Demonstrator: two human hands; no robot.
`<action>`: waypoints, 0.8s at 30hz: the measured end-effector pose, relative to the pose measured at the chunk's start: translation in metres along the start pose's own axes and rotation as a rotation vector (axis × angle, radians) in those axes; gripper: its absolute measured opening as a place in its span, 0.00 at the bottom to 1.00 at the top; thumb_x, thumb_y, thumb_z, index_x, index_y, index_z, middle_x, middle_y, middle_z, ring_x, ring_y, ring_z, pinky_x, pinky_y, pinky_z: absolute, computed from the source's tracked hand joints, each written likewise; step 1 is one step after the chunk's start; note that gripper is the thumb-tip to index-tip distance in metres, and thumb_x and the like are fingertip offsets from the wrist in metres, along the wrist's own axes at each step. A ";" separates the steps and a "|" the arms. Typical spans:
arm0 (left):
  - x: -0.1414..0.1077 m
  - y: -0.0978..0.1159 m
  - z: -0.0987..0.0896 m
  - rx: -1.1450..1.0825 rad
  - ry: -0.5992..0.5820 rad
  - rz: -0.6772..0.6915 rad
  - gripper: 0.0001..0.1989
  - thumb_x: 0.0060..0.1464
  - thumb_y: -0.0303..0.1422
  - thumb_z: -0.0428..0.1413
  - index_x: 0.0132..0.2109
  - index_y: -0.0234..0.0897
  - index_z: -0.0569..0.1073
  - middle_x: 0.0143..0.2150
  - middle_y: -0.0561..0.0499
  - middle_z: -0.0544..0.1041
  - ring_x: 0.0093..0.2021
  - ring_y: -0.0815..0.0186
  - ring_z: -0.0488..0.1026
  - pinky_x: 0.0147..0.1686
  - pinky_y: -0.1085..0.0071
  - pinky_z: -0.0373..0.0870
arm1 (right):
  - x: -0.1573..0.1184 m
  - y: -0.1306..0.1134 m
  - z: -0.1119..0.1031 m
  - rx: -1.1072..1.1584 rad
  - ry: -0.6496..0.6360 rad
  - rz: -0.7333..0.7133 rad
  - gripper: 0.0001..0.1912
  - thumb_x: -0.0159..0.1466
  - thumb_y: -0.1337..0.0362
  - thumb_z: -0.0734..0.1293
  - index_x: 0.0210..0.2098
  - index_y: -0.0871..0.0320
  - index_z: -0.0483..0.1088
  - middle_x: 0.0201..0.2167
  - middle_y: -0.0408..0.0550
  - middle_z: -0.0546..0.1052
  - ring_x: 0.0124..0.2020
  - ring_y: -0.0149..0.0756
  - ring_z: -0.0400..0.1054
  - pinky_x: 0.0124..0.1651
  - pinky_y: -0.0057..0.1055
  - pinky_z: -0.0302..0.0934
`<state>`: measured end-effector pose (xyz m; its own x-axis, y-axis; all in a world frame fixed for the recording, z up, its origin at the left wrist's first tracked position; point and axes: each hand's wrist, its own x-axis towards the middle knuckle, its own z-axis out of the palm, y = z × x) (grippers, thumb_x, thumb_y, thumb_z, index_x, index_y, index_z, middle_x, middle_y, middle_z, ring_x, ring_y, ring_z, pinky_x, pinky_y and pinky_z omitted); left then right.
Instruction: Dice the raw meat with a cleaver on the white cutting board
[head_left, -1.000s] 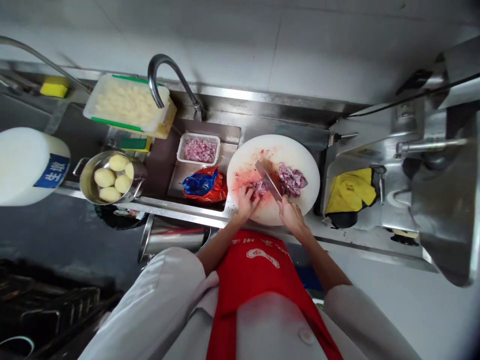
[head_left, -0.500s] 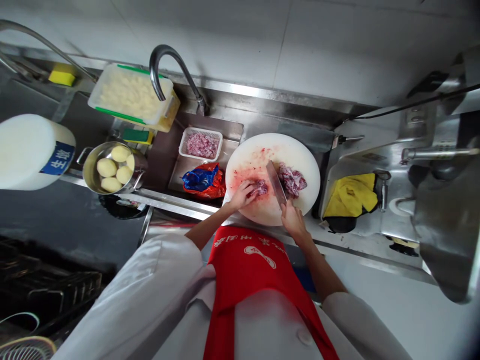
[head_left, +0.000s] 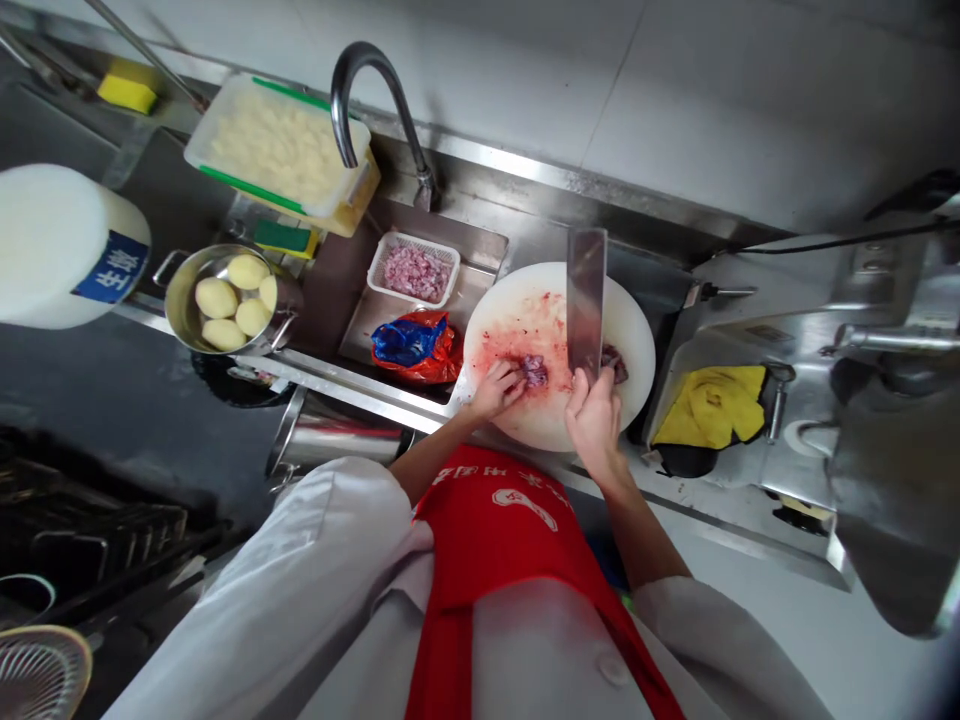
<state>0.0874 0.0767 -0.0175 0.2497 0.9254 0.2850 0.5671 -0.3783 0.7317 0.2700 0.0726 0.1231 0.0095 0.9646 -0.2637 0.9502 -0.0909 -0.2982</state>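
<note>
On the round white cutting board (head_left: pixel 525 425), stained red, my left hand (head_left: pixel 498 388) has its fingers bent against the left side of a small pile of chopped reddish-purple pieces (head_left: pixel 535 371). My right hand (head_left: pixel 595 412) grips the handle of a cleaver (head_left: pixel 586 300). The cleaver's broad blade is turned flat toward the camera and points to the wall. It covers part of a second purple pile (head_left: pixel 615 364) at the board's right.
Left of the board, a white basket of chopped purple pieces (head_left: pixel 414 270) and a red and blue bag (head_left: pixel 418 345) sit in the sink under a faucet (head_left: pixel 382 60). Farther left are a pot of peeled potatoes (head_left: pixel 177 310) and a lidded container (head_left: pixel 277 145). A yellow cloth (head_left: pixel 709 405) lies right.
The cleaver has turned from edge-down beside the right pile to blade flat, pointing at the wall. My left fingers have shifted slightly back from the small pile. The camera view has tilted.
</note>
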 end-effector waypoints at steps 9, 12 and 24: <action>0.003 -0.002 0.001 0.032 -0.061 0.015 0.10 0.65 0.34 0.53 0.45 0.39 0.77 0.49 0.42 0.73 0.56 0.55 0.67 0.56 0.52 0.69 | 0.001 0.002 0.043 -0.034 -0.297 -0.020 0.16 0.74 0.64 0.54 0.54 0.67 0.64 0.46 0.64 0.77 0.48 0.45 0.73 0.47 0.32 0.61; 0.011 0.000 -0.004 0.054 0.009 -0.030 0.12 0.62 0.35 0.57 0.50 0.38 0.77 0.54 0.40 0.71 0.61 0.51 0.62 0.59 0.50 0.65 | -0.010 0.010 0.037 -0.031 -0.298 -0.005 0.14 0.73 0.65 0.55 0.52 0.65 0.65 0.49 0.64 0.76 0.50 0.44 0.72 0.48 0.31 0.60; 0.001 0.003 0.007 0.029 0.009 0.017 0.11 0.66 0.34 0.51 0.46 0.37 0.77 0.45 0.44 0.75 0.49 0.59 0.71 0.51 0.57 0.72 | 0.004 0.010 0.037 0.002 -0.280 0.006 0.13 0.72 0.65 0.56 0.51 0.65 0.66 0.43 0.61 0.78 0.46 0.43 0.74 0.42 0.30 0.59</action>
<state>0.0951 0.0764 -0.0195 0.2524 0.9189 0.3032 0.5851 -0.3945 0.7085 0.2682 0.0667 0.0852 -0.0720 0.8579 -0.5087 0.9496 -0.0970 -0.2979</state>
